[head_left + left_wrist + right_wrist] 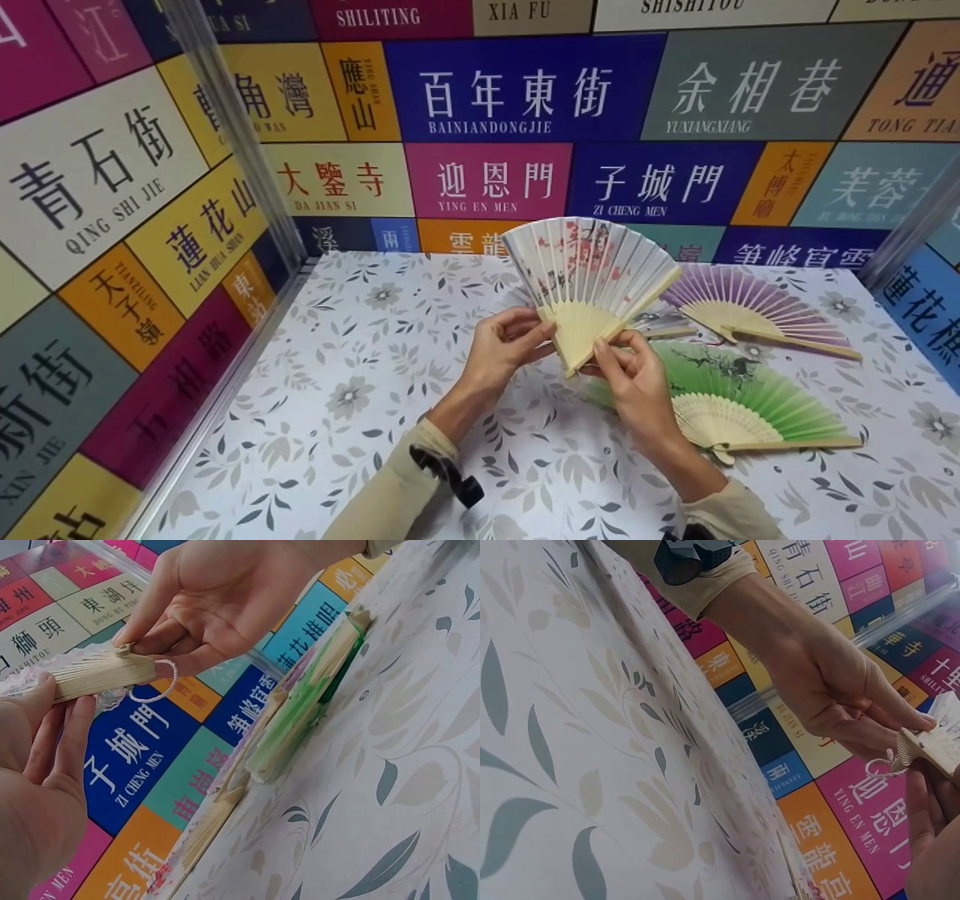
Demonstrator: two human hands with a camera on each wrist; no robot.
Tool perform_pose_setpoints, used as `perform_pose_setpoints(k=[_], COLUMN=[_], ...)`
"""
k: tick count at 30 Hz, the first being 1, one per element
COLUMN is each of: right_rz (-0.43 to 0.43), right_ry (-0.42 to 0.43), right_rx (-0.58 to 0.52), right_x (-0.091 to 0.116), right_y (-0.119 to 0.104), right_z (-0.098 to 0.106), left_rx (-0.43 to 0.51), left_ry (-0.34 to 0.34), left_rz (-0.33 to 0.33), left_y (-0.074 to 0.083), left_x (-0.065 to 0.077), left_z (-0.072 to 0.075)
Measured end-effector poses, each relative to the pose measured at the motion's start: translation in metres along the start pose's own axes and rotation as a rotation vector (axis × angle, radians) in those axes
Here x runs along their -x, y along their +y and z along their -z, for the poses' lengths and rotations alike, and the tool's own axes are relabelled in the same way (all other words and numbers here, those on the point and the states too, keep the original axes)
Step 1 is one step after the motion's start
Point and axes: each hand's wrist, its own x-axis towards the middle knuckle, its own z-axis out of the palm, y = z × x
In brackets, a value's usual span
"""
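Observation:
Held up above the table is a white folding fan [581,262] with red blossoms and pale ribs, spread wide. The left hand [501,349] pinches its left edge by the lower ribs. The right hand [636,379] pinches the lower right guard stick, thumb in front. A thin cord loop [156,686] hangs from the fan's pivot end in the left wrist view. On the table to the right lie a spread green fan [772,390] and a spread purple fan [757,300]. Another pale fan [667,322] lies mostly hidden behind the held one.
A white cloth with grey leaves and flowers covers the table [300,420]. Colourful panels with place names [525,90] stand behind it and along both sides. A clear upright strip [247,127] marks the left corner. Dark devices [446,472] are strapped on the wrists.

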Motion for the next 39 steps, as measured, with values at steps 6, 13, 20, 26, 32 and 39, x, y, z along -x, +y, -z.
perform_pose_setpoints(k=[6, 13, 20, 26, 32, 39], right_rz=[0.006, 0.007, -0.024, -0.053, -0.042, -0.041], right_ry=[-0.003, 0.001, 0.008, 0.019, 0.011, 0.018], right_rx=[0.011, -0.008, -0.073, -0.128, -0.154, -0.202], right_x=[0.0003, 0.0010, 0.0008, -0.0003, -0.0006, -0.0005], right_y=[0.0014, 0.0018, 0.0013, 0.0010, 0.0006, -0.0002], right_z=[0.0002, -0.0014, -0.0024, -0.0019, -0.0019, -0.0030], left_rx=[0.011, 0.052, 0.088, 0.104, 0.123, 0.139], left_ry=[0.011, 0.025, 0.037, 0.058, 0.077, 0.095], left_rz=[0.002, 0.016, 0.009, 0.002, -0.010, -0.030], left_y=[-0.0009, -0.0024, -0.0028, -0.0023, -0.0026, -0.0038], left_x=[0.0003, 0.0006, 0.0003, 0.0003, -0.0002, -0.0003], left_z=[-0.0007, -0.0004, -0.0005, -0.0021, -0.0029, -0.0023])
